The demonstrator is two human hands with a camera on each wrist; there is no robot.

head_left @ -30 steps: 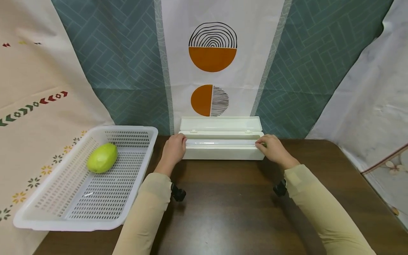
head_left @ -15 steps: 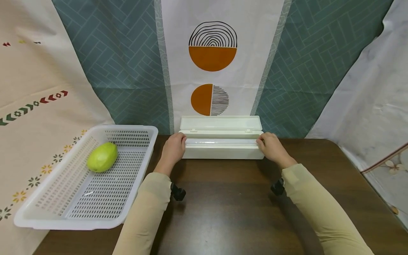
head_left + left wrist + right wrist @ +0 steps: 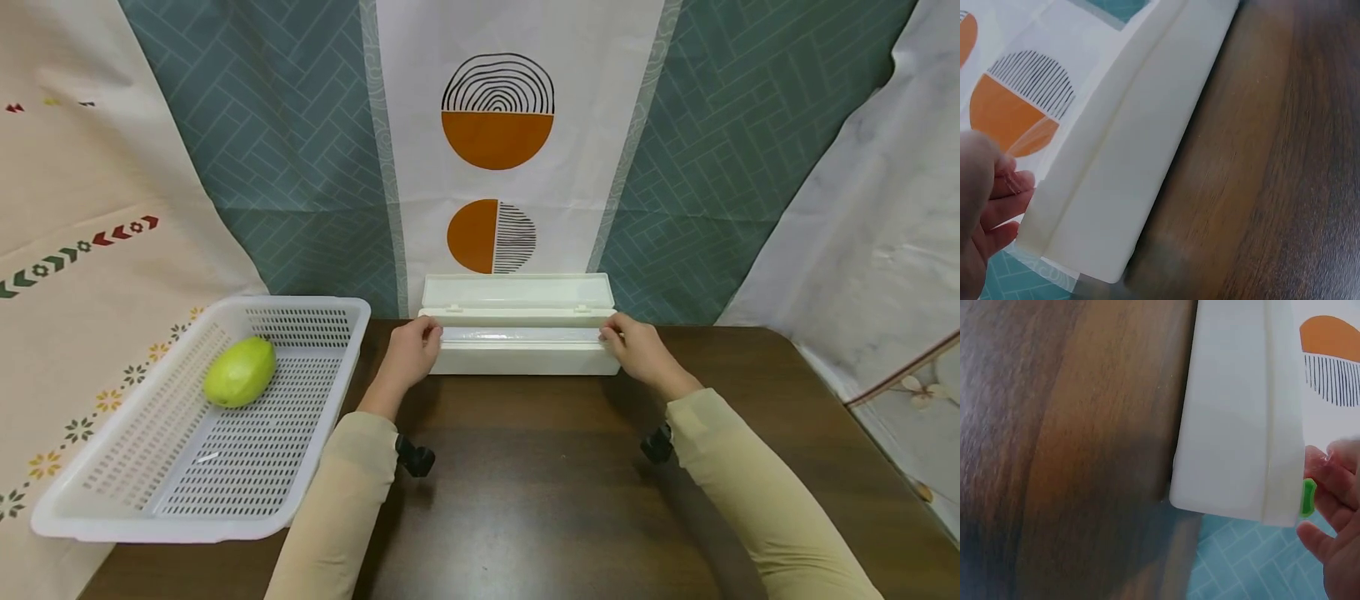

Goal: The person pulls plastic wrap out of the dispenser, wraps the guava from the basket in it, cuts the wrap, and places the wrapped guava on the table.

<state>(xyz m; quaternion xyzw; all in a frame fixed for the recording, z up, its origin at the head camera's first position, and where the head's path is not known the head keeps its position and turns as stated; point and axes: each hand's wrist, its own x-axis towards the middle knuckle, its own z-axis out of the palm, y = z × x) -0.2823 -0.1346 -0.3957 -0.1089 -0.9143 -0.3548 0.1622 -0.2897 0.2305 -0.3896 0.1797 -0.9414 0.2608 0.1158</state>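
Note:
A white cling film dispenser [image 3: 525, 360] stands at the table's back edge, its lid [image 3: 517, 292] raised and a roll of clear film [image 3: 517, 334] inside. At its left end my left hand [image 3: 414, 352] pinches the film's edge between thumb and fingers; clear film [image 3: 1032, 134] stretches up from the fingertips in the left wrist view. My right hand [image 3: 641, 348] pinches film at the right end, a shiny bit showing at its fingertips in the right wrist view. Just below those fingers a green slider tab [image 3: 1308, 497] juts from the dispenser's end.
On the left a white perforated basket [image 3: 352, 367] holds a yellow-green, papaya-like fruit [image 3: 240, 372] and a small white strip [image 3: 207, 457]. Patterned cloths [image 3: 300, 167] hang close behind and beside the dark wooden table [image 3: 517, 500].
Both hands stay at the dispenser's ends, shifting only slightly. The right hand has risen a little off the green tab. Basket and fruit are unmoved.

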